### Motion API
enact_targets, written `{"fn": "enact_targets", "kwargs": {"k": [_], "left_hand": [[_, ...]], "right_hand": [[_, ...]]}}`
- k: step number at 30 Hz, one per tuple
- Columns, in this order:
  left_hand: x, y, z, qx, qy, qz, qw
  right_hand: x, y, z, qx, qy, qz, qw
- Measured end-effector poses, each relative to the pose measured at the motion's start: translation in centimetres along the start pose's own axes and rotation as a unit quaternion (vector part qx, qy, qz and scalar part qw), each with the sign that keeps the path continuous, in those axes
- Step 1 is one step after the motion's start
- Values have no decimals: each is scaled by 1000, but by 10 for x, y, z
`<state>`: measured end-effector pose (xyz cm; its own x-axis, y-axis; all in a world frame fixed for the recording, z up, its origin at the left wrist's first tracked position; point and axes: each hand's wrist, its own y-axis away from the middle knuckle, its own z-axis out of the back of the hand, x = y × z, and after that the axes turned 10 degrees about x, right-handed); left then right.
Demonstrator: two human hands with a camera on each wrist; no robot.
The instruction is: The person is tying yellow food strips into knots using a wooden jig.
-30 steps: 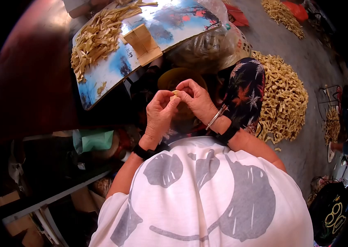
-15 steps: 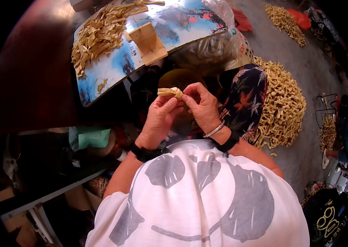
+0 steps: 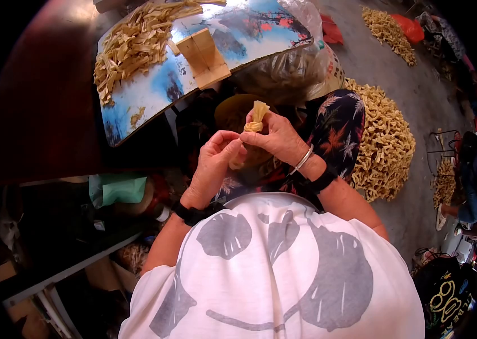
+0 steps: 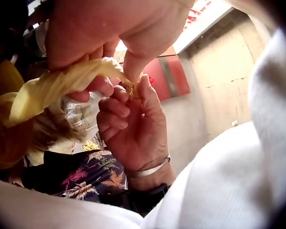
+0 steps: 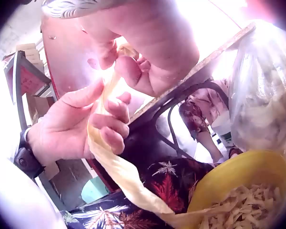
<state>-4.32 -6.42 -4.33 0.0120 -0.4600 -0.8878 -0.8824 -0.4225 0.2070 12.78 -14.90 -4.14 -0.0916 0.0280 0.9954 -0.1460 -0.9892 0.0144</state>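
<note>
Apparently light, soft and easily torn, the yellowish strip (image 5: pixel 125 177) spans both hands: the left hand (image 3: pixel 211 165) curls round its tail, the right hand (image 3: pixel 281 140) pinches its knot (image 3: pixel 254 127), probably the firmest hold.

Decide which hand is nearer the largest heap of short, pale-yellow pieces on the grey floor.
Right. The right hand is across the dark, leaf-patterned trouser knee from the heap; the left hand is farther off, beyond the right.

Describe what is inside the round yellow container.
The round yellow container holds a heap of small, pale, strip-like pieces. The heap covers the container's bottom and any lower layers.
</note>
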Motion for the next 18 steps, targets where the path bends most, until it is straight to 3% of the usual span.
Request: {"fn": "enact_targets", "kwargs": {"k": [1,4,8,11,14,15,17,18], "left_hand": [[-1,1,-7,-25,-24,-17,999],[-1,3,-10,-55,-89,-52,993],[-16,17,6,-78,-121,-23,989],[-22,25,19,-40,-72,36,996],[-29,16,10,-59,-146,-7,987],[-18,9,23,-47,-202,-40,977],[-33,-4,23,-68,-437,-164,882],[-45,-13,24,-80,-490,-217,841]], "right_hand": [[2,0,0,-11,31,-5,999],[10,-2,-11,32,-195,-60,978],[3,-5,-5,4,-215,-75,974],[9,-5,2,-11,-193,-81,978],[16,-16,2,-11,-186,-121,975],[21,-21,3,-12,-179,-122,976],[28,-40,7,-12,-149,-102,984],[30,-51,10,-13,-126,-81,989]]}}
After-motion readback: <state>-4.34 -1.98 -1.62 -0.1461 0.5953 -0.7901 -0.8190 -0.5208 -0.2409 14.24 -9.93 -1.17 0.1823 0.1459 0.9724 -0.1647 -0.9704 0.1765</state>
